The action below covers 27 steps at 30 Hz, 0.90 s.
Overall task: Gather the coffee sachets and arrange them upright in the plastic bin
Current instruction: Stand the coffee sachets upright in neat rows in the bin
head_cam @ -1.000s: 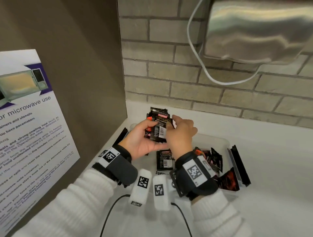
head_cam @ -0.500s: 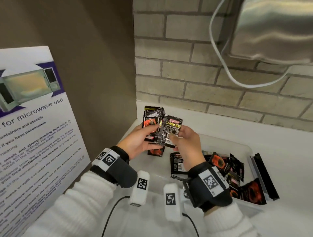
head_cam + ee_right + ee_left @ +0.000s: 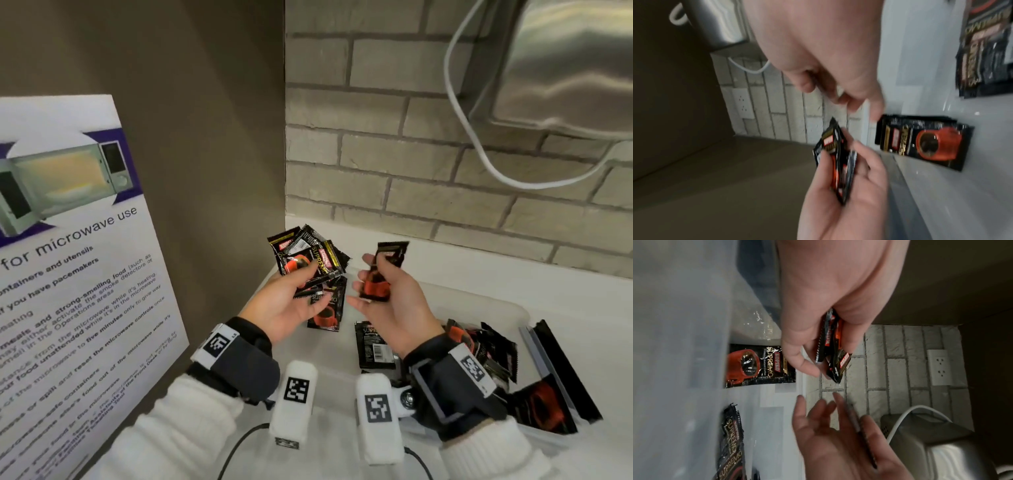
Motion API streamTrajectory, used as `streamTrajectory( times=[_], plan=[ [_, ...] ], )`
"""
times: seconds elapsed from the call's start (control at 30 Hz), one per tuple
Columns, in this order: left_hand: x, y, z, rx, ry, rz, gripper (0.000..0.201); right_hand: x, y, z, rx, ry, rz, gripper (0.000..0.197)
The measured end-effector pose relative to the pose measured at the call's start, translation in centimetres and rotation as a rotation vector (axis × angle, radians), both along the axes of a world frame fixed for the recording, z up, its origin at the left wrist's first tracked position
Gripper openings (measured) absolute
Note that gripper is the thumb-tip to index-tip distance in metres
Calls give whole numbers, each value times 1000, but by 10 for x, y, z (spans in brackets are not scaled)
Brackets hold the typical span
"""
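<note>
Head view: left hand (image 3: 291,301) grips a fanned bunch of black-and-red foil coffee sachets (image 3: 308,257), thumb across their fronts, held above the far-left corner of the clear plastic bin (image 3: 513,310). Right hand (image 3: 390,308) holds a single black-and-red sachet (image 3: 383,274) upright, thumb over its red part, just right of the bunch, not touching it. More sachets lie flat on the bin floor: one under the left hand (image 3: 325,315), one barcode-up (image 3: 373,346) near the right wrist, a loose pile (image 3: 486,349) at the bin's right end. White counter (image 3: 565,301) holds the bin; grey brick wall (image 3: 411,171) behind it, microwave-use poster (image 3: 68,257) left of it, steel wall unit (image 3: 565,68) with white cable (image 3: 479,154) above.

Left wrist view: left hand (image 3: 828,305) pinches the bunch (image 3: 830,345) edge-on between thumb and fingers. Right hand (image 3: 838,443) below, blurred, its sachet (image 3: 863,434) seen edge-on against the palm. Flat sachet with red cup print (image 3: 758,365) on the bin floor. White wall socket (image 3: 939,366) on the brick.

Right wrist view: blurry. Right hand (image 3: 828,56) fingers curled; its grip can't be made out here. Left hand (image 3: 842,194) clasps the bunch (image 3: 834,162). Sachet (image 3: 920,142) flat on the bin floor.
</note>
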State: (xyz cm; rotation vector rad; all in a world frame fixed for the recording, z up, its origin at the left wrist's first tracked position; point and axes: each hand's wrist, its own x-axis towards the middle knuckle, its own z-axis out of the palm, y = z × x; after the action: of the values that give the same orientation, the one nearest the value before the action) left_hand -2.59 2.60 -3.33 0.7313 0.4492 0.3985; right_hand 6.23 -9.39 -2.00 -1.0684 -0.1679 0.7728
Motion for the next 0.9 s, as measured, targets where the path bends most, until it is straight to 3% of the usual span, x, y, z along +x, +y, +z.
streamTrajectory(
  times=[0.1, 0.2, 0.3, 0.43, 0.53, 0.7, 0.9],
  plan=[
    [2, 2, -1, -30, -35, 50, 16, -6, 12, -5, -44, -135, -62, 20],
    [2, 5, -7, 59, -43, -4, 30, -13, 18, -9, -23, -206, -96, 13],
    [0, 6, -10, 56, -60, -52, 31, -18, 24, -11, -46, -197, -52, 9],
    [-3, 7, -8, 33, -93, -70, 23, -20, 34, -18, -113, -184, -51, 26],
    [-5, 6, -4, 35, -139, -57, 17, -20, 36, -19, -146, -147, -6, 23],
    [-4, 5, -4, 42, -172, -39, 45, -22, 37, -18, -120, -26, 117, 6],
    [-1, 6, -11, 195, -106, -40, 20, -22, 34, -15, -155, -91, 104, 24]
  ],
)
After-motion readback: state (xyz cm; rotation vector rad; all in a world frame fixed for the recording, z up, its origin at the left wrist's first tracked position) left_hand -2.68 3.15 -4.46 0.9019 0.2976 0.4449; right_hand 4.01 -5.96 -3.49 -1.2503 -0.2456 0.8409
